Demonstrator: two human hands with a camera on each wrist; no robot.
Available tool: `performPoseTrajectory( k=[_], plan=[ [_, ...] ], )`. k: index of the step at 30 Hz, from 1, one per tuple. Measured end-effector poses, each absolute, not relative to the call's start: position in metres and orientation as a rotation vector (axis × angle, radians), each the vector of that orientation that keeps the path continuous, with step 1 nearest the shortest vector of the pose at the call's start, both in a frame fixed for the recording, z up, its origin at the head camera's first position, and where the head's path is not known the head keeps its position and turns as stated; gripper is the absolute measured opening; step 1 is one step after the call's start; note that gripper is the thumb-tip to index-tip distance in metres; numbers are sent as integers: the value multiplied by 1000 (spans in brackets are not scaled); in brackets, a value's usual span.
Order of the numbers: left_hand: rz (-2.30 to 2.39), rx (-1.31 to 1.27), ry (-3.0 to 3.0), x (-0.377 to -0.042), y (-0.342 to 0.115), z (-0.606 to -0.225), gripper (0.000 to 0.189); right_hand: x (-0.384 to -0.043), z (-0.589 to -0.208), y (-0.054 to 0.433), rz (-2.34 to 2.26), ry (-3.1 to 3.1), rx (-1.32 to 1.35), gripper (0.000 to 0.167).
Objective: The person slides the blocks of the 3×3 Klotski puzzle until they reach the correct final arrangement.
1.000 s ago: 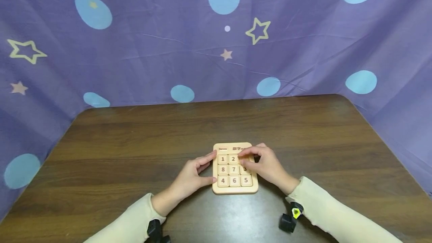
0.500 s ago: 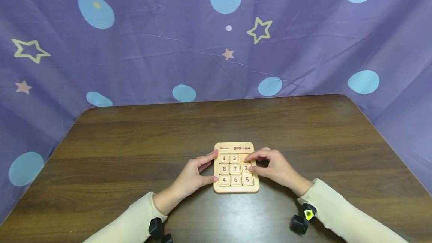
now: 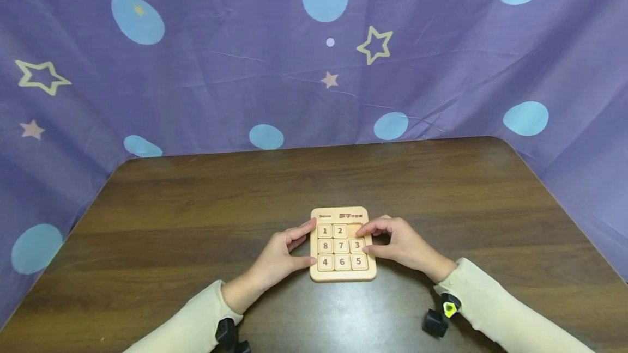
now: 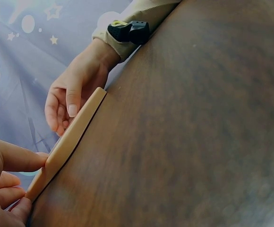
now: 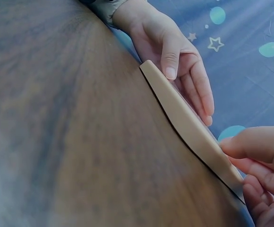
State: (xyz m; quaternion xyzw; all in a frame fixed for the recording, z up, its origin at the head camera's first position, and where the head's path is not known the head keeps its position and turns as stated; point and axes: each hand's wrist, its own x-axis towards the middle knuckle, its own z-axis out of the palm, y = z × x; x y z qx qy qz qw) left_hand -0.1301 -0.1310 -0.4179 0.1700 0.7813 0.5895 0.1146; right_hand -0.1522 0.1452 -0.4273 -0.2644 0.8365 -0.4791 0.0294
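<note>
A pale wooden sliding number puzzle [image 3: 343,275] lies flat on the table in the head view. Its top row shows 1 and 2 with a bare slot [image 3: 352,230] at the right. Below come 8, 7, 3 and then 4, 6, 5. My left hand [image 3: 276,257] rests its index fingertip and thumb against the puzzle's left edge. From the right, my right hand [image 3: 399,239] reaches over the rim, its index fingertip at the bare slot and its thumb at the right side of the 3 tile [image 3: 357,245]. Both wrist views see only the puzzle's side edge.
The brown wooden table [image 3: 221,189] extends around the puzzle on all sides. Behind it hangs a purple curtain [image 3: 206,86] with stars and blue dots. Each sleeve carries a black wrist camera, such as the right one [image 3: 435,321].
My right hand has drawn back to the right from above the top-right slot, uncovering it and the 3 tile. Little differs over the last half second. The left hand has stayed at the edge.
</note>
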Motion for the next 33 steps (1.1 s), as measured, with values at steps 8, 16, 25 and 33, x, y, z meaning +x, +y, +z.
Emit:
performPoseTrajectory(
  k=[8, 16, 25, 33],
  plan=[
    [1738, 510, 2281, -130, -131, -419, 66, -151, -427, 146, -1461, 2565, -806, 29],
    [1748, 509, 2278, -129, -131, -417, 65, -151, -426, 146, -1464, 2581, -828, 28],
    [1732, 510, 2291, -130, -130, -418, 65, -152, -426, 144, -1456, 2602, -794, 26],
    [1737, 514, 2295, -129, -130, -418, 65, -153, -428, 141, -1449, 2629, -761, 24]
  ],
)
